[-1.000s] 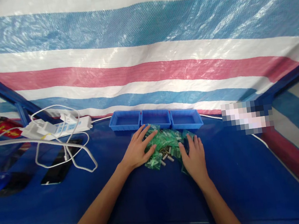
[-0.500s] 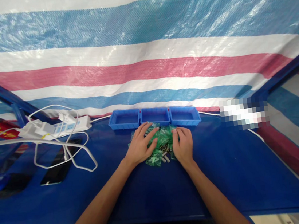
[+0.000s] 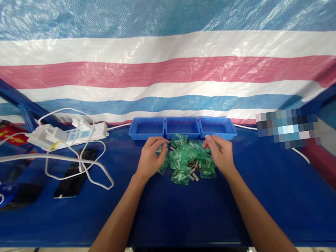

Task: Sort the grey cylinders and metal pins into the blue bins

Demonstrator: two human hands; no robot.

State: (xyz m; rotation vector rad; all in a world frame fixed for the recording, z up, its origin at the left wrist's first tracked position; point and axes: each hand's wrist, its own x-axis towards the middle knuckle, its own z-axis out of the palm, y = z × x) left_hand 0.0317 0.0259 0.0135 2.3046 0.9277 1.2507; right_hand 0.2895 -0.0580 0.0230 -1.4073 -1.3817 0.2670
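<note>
A pile of small green plastic bags [image 3: 179, 161] lies in the middle of the blue table, with small metal cylinders [image 3: 194, 176] showing loose at its front. My left hand [image 3: 150, 158] is at the pile's left edge, over a green bag, with thumb and index finger apart. On the right edge, my right hand [image 3: 222, 152] has loosely bent fingers close to the bags, and nothing shows in its grasp. What the bags contain is too small to name surely. Behind the pile stand three blue trays in a row: left [image 3: 148, 136], middle [image 3: 183, 137] and right [image 3: 219, 137].
On the left lie a white power strip [image 3: 78, 135] with tangled white cables [image 3: 97, 162], a black phone [image 3: 70, 182] and a red can [image 3: 9, 132]. A blurred-out object [image 3: 287, 129] sits at the back right. Striped plastic sheeting [image 3: 161, 73] hangs behind the table [image 3: 186, 218].
My hands have drawn apart, left and right, from on top of the bags. The pile now looks wider and more spread out. The view has tilted down slightly.
</note>
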